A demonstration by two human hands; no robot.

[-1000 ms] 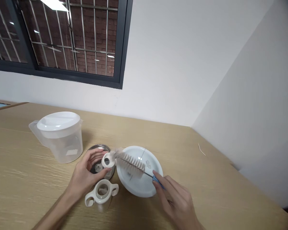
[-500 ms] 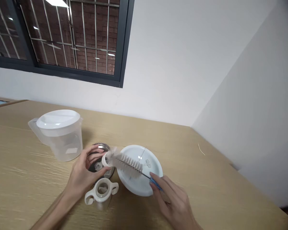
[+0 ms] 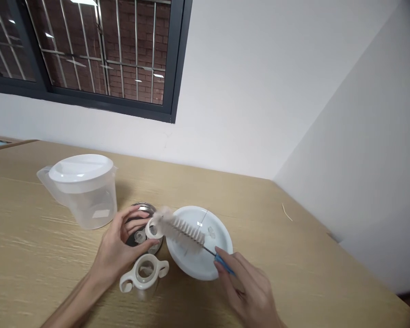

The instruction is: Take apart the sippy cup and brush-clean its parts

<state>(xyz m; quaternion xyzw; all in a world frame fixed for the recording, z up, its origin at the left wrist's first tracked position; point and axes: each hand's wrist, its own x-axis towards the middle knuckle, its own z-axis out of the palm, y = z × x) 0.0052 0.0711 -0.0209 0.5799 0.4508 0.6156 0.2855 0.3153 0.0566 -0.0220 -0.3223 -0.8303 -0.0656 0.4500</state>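
Note:
My right hand [image 3: 249, 284] grips the blue handle of a bottle brush [image 3: 187, 232] with white bristles. The brush slants up and left over a pale blue-white bowl [image 3: 205, 266], its tufted tip just beside a white plastic ring [image 3: 149, 230]. My left hand [image 3: 118, 246] is curled with thumb and fingers around that ring, above a round metal tray [image 3: 144, 208]. Small clear plastic parts [image 3: 140, 237] lie on the tray, partly hidden by the hand. A two-handled baby bottle [image 3: 146, 273], uncapped at the top, stands upright below my left hand.
A clear plastic pitcher [image 3: 94, 205] with a white lid stands at the left on the wooden table [image 3: 259, 218]. A thin pale strip [image 3: 287, 212] lies far right. Behind the table are a white wall and a barred window [image 3: 105, 50].
The brush tip has come away from the ring's opening, shifting slightly up and right with my right hand. My left hand stays around the ring.

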